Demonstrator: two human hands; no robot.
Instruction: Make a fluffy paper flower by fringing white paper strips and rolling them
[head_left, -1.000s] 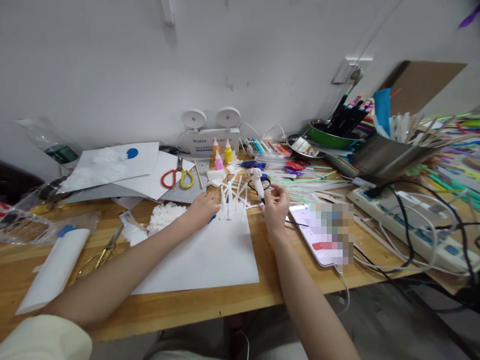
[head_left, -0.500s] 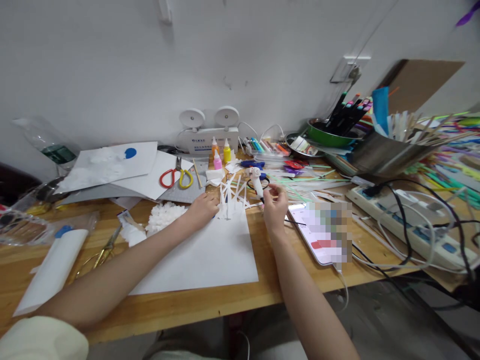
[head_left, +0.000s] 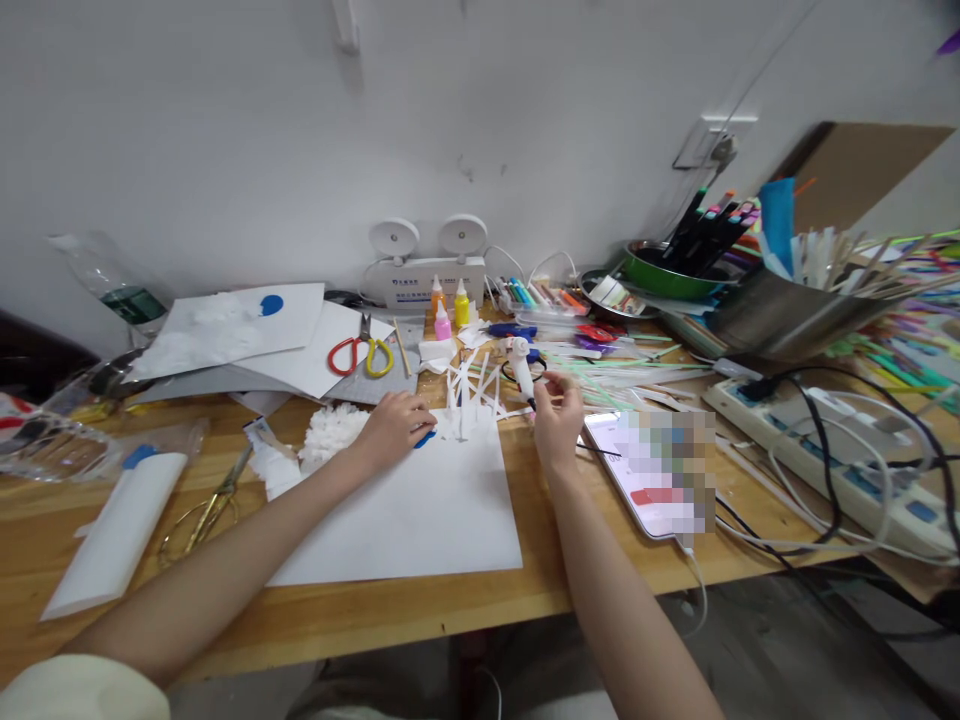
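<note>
My left hand [head_left: 394, 430] rests on a white sheet of paper [head_left: 420, 530], palm down with fingers lying on it. A blue round patch [head_left: 425, 439] shows partly beneath its fingertips. White paper strips [head_left: 469, 390] stick up in a loose bunch at the sheet's far edge, just right of that hand. My right hand [head_left: 559, 415] has its fingers curled at the lower end of a white glue gun [head_left: 519, 358]; the exact grip is partly hidden. A crumpled white fluffy clump [head_left: 330, 432] sits left of my left hand.
Red-and-yellow-handled scissors [head_left: 361, 355] and small paint bottles [head_left: 442, 318] lie beyond the sheet. Gold scissors [head_left: 214, 510] and a folded white paper [head_left: 120, 530] are at left. A phone [head_left: 637, 480], cables and a power strip [head_left: 832, 470] crowd the right.
My left hand has drawn slightly to the left, and more of the blue patch shows. My right hand stays at the glue gun. The view has shifted a little.
</note>
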